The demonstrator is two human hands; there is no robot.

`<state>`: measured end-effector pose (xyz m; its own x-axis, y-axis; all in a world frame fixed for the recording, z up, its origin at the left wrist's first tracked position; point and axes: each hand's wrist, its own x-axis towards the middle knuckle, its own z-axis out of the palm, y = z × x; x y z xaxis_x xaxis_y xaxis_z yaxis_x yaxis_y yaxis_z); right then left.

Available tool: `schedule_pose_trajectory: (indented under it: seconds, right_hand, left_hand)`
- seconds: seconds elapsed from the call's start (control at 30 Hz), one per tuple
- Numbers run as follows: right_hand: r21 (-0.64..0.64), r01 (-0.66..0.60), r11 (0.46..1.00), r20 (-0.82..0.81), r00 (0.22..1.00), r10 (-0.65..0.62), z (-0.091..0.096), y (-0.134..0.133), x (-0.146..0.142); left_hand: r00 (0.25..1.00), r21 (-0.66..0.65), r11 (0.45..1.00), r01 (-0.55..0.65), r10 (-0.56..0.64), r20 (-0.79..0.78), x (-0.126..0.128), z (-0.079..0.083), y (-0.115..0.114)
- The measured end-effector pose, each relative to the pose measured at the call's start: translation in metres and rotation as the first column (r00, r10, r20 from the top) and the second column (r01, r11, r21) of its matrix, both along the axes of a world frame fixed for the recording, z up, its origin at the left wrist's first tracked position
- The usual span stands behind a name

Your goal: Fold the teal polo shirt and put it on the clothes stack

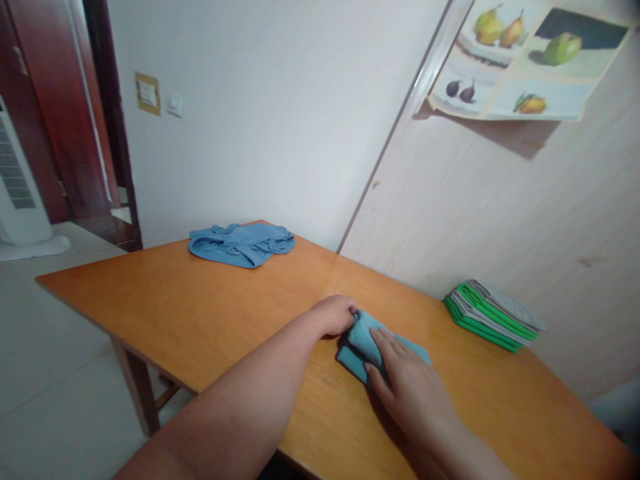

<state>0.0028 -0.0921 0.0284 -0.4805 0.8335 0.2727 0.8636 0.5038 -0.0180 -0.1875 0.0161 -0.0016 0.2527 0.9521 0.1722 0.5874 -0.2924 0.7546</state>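
A teal cloth (367,333), folded into a small thick bundle, lies on the wooden table in front of me. At its far left end my left hand (336,315) is closed on the edge, with most of the fingers out of sight behind the wrist and cloth. My right hand (407,377) rests on top of the bundle, fingers stretched over it and thumb apart near the front edge. A lower layer of the cloth sticks out beneath the folded roll.
Crumpled blue fabric (243,243) lies at the table's far corner. A neat stack of green and grey folded cloths (493,317) sits by the wall on the right. The wooden table (200,313) meets the wall, and a white upright appliance (23,193) stands at far left.
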Motion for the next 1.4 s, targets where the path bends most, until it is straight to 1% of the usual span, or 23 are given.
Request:
schedule_pose_trajectory:
  seconds: [0.13,0.3,0.43,0.53,0.6,0.67,0.77,0.83,0.87,0.9,0.93,0.97,1.0,1.03,1.07,1.13,1.17,1.2,1.23,1.27,1.3,1.37,1.4]
  right_hand:
    - [0.01,0.013,1.0,0.027,1.0,-0.013,-0.01,-0.001,0.001]
    - [0.009,-0.015,1.0,0.05,0.999,0.015,-0.017,-0.007,0.006]
    - [0.044,0.007,0.999,0.086,0.996,-0.011,-0.019,-0.011,0.002]
    - [0.062,-0.001,0.998,0.078,0.997,-0.004,-0.018,-0.011,-0.003]
    - [0.043,-0.017,0.999,0.037,0.999,0.015,-0.014,-0.01,-0.003]
    - [-0.016,-0.011,1.0,-0.028,1.0,0.011,-0.008,-0.006,0.002]
    - [-0.134,0.016,0.991,-0.215,0.976,-0.045,0.007,0.001,0.017]
    - [-0.198,-0.008,0.98,-0.417,0.906,-0.076,0.019,0.006,0.029]
    - [-0.235,-0.032,0.971,-0.529,0.843,-0.1,0.025,0.008,0.035]
    - [-0.286,-0.063,0.956,-0.635,0.76,-0.139,0.03,0.01,0.039]
    - [-0.345,-0.1,0.933,-0.723,0.662,-0.196,0.035,0.011,0.042]
    - [-0.405,-0.137,0.904,-0.786,0.557,-0.268,0.038,0.012,0.044]
    - [-0.458,-0.175,0.871,-0.822,0.456,-0.34,0.04,0.012,0.045]
    - [-0.499,-0.208,0.841,-0.836,0.37,-0.405,0.04,0.013,0.045]
    - [-0.526,-0.232,0.819,-0.839,0.299,-0.454,0.039,0.014,0.043]
    - [-0.548,-0.257,0.796,-0.836,0.189,-0.514,0.034,0.016,0.04]
    - [-0.551,-0.264,0.791,-0.834,0.144,-0.533,0.031,0.017,0.038]
    - [-0.551,-0.272,0.789,-0.832,0.102,-0.546,0.028,0.019,0.037]
    - [-0.549,-0.282,0.787,-0.83,0.068,-0.554,0.025,0.02,0.036]
    - [-0.546,-0.297,0.783,-0.828,0.047,-0.559,0.022,0.022,0.035]
    - [-0.543,-0.314,0.779,-0.827,0.039,-0.561,0.02,0.022,0.035]
    - [-0.524,-0.354,0.775,-0.838,0.052,-0.543,0.019,0.023,0.034]
    - [-0.5,-0.377,0.78,-0.854,0.064,-0.517,0.02,0.022,0.034]
  left_hand:
    - [1.0,-0.026,1.0,0.004,-0.003,0.03,-0.001,0.001,-0.002]
    - [0.994,-0.073,0.997,0.002,0.006,0.107,-0.001,-0.001,-0.002]
    - [0.984,-0.088,0.996,-0.005,0.021,0.179,-0.002,-0.003,0.002]
    - [0.973,-0.105,0.994,-0.009,0.033,0.23,-0.001,-0.004,0.005]
    - [0.963,-0.12,0.993,-0.012,0.044,0.266,-0.001,-0.004,0.006]
    - [0.95,-0.138,0.99,-0.016,0.059,0.307,0.0,-0.003,0.007]
    - [0.926,-0.163,0.987,-0.017,0.077,0.371,0.0,0.001,0.008]
    - [0.91,-0.171,0.985,-0.015,0.085,0.406,0.0,0.007,0.006]
    - [0.896,-0.185,0.983,0.001,0.082,0.437,0.0,0.011,0.004]
    - [0.874,-0.207,0.978,0.038,0.068,0.481,0.0,0.015,0.001]
    - [0.841,-0.229,0.968,0.106,0.035,0.539,0.0,0.02,-0.003]
    - [0.792,-0.244,0.948,0.202,-0.011,0.611,0.001,0.024,-0.008]
    - [0.726,-0.239,0.918,0.316,-0.072,0.684,0.002,0.028,-0.013]
    - [0.642,-0.206,0.878,0.432,-0.139,0.754,0.003,0.032,-0.019]
    - [0.553,-0.158,0.838,0.521,-0.191,0.811,0.005,0.036,-0.025]
    - [0.382,-0.05,0.769,0.637,-0.259,0.887,0.008,0.042,-0.035]
    - [0.315,-0.002,0.746,0.666,-0.28,0.907,0.01,0.044,-0.039]
    - [0.269,0.036,0.732,0.68,-0.295,0.917,0.011,0.046,-0.041]
    - [0.249,0.057,0.733,0.678,-0.301,0.92,0.012,0.047,-0.043]
    - [0.255,0.058,0.747,0.662,-0.298,0.92,0.013,0.048,-0.044]
    - [0.279,0.045,0.771,0.635,-0.283,0.918,0.013,0.049,-0.045]
    - [0.331,0.006,0.823,0.568,-0.235,0.914,0.015,0.049,-0.045]
    - [0.344,-0.007,0.843,0.538,-0.211,0.915,0.015,0.049,-0.045]
